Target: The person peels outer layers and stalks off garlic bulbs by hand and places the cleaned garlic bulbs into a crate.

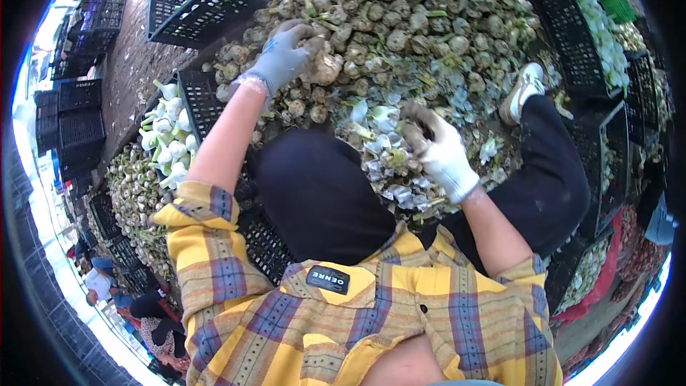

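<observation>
My left hand (281,59), in a pale glove with dirty fingertips, reaches over the left part of a big heap of soiled bulbs (400,14). Its fingers curl at a large brown bulb (324,68); whether they grip it is unclear. Nearer my body, my right hand (437,144), in a white glove with dark, dirty fingers, hangs above loose peeled skins (389,161). Its thumb and fingers are bent with a gap between them, and nothing shows in that gap.
Clean white bulbs (171,132) fill a black crate (200,96) at my left. Another crate (207,11) stands at the upper left, and a crate of pale bulbs (575,36) at the right. My shoe (527,89) borders the heap. People (103,282) are at the lower left.
</observation>
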### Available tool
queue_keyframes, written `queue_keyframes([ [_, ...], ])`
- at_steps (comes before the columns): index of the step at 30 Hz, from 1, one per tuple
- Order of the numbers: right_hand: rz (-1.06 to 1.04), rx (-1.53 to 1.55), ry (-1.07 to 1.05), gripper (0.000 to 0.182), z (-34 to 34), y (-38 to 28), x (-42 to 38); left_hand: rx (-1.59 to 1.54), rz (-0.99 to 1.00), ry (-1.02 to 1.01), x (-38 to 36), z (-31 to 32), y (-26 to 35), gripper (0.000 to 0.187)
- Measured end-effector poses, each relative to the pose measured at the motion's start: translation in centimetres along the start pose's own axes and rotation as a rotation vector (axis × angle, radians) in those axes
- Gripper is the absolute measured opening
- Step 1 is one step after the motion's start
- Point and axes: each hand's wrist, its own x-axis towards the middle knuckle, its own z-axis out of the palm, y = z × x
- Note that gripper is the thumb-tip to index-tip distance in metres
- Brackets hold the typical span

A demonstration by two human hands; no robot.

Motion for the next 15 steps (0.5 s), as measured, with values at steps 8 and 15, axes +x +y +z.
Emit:
queue_keyframes([
  [8, -0.227, -0.087, 0.162, 0.055, -2.9, -0.8, -0.8, 0.024, 0.162, -0.279, -3.3, 3.4, 18.0, 0.035],
  [15, 0.133, 0.404, 0.027, 0.032, -4.7, -0.1, -1.5, -0.684, -0.054, -0.104, -6.8, 7.8, 19.7, 0.053],
])
